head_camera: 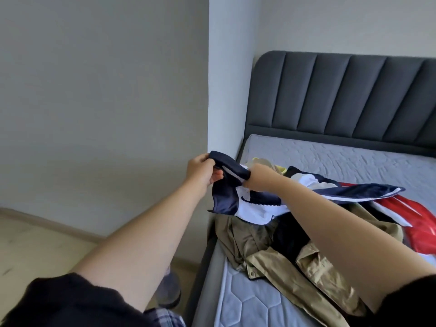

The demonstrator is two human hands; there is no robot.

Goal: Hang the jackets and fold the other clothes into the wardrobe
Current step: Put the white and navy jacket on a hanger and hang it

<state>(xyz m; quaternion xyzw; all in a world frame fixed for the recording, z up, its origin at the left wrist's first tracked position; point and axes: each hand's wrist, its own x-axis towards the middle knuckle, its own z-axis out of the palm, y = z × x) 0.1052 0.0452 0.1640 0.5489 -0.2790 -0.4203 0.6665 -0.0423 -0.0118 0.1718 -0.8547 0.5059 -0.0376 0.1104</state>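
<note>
Both hands up over the left edge of the bed, working one garment. Left hand (pixel 200 169) pinches the dark navy collar end of the navy-and-white track jacket (pixel 250 199), fingers curled closed around the fabric, thumb on top. Right hand (pixel 258 177) grips the same collar band just beside it, fist closed on the cloth; fingertips hidden behind the fabric. Collar stretched short and taut between the two hands. Jacket body hangs and drapes below and to the right, white lining and zipper teeth showing, one navy sleeve with a white stripe trailing right across the pile.

Under it, on the mattress (pixel 330 159), a heap of clothes: khaki/olive jacket (pixel 295 263) crumpled at the near side, with a snap button visible at its lower edge; something black lies in the folds between khaki and navy, type unclear. Shiny red-and-white garment (pixel 422 227) at the right edge, partly under the navy sleeve. Pale yellow item (pixel 280 167) peeks out behind the right hand, mostly hidden.

Mattress is bare, grey quilted, with a hexagon pattern near the camera. Dark grey padded headboard (pixel 342 95) behind, against the white wall (pixel 94 90). Wall corner juts out right beside the left hand. Light floor at lower left. Person wears black short sleeves; plaid fabric at the bottom edge.
</note>
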